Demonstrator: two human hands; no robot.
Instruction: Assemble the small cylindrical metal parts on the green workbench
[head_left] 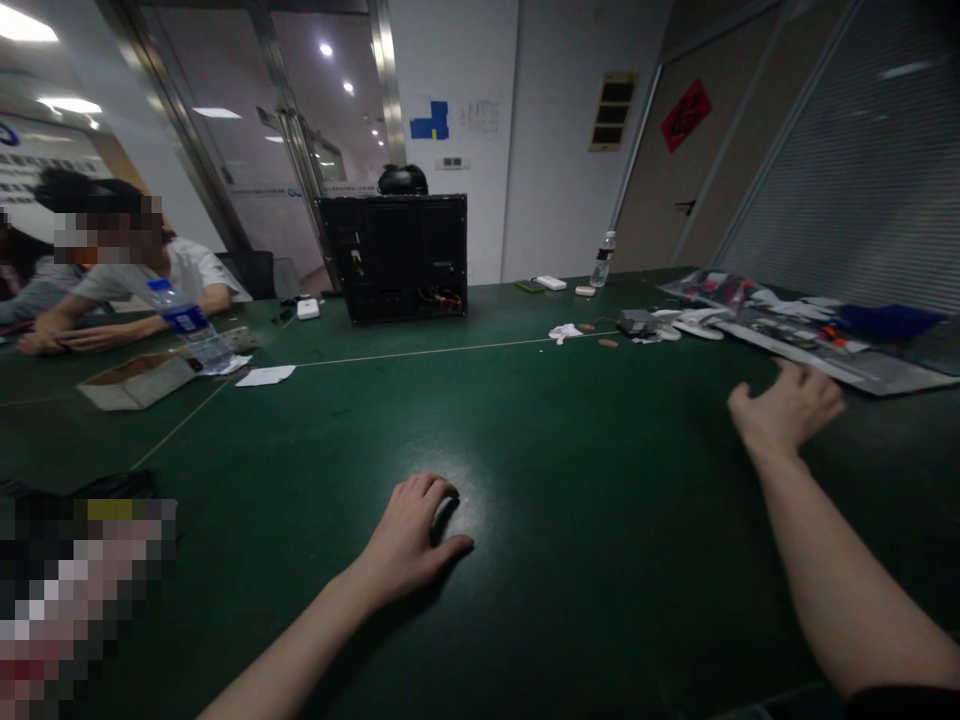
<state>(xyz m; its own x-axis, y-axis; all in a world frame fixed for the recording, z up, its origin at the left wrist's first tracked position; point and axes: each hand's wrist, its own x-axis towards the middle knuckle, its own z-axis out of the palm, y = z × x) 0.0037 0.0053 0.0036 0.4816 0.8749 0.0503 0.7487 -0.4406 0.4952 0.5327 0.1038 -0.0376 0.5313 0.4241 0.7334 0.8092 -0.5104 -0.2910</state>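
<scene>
My left hand (pixel 416 530) rests on the green tabletop (pixel 570 500), thumb and fingers apart in a loose curve with nothing between them. Over on the right, my right hand (pixel 795 405) is raised near the close edge of a flat grey board (pixel 915 382) that carries small loose parts. Its thumb stands away from the curled, slightly blurred fingers, and no object shows in it. A dark blue tray (pixel 889 321) and a clear plastic bag (pixel 712 290) lie on or beside that board.
A black open-backed cabinet (pixel 405 255) stands at the far edge. Water bottles stand right (pixel 602 262) and left (pixel 191 325), the left one by an open cardboard box (pixel 136 382). A person (pixel 135 260) sits at the left. A crumpled tissue (pixel 564 332) lies mid-table.
</scene>
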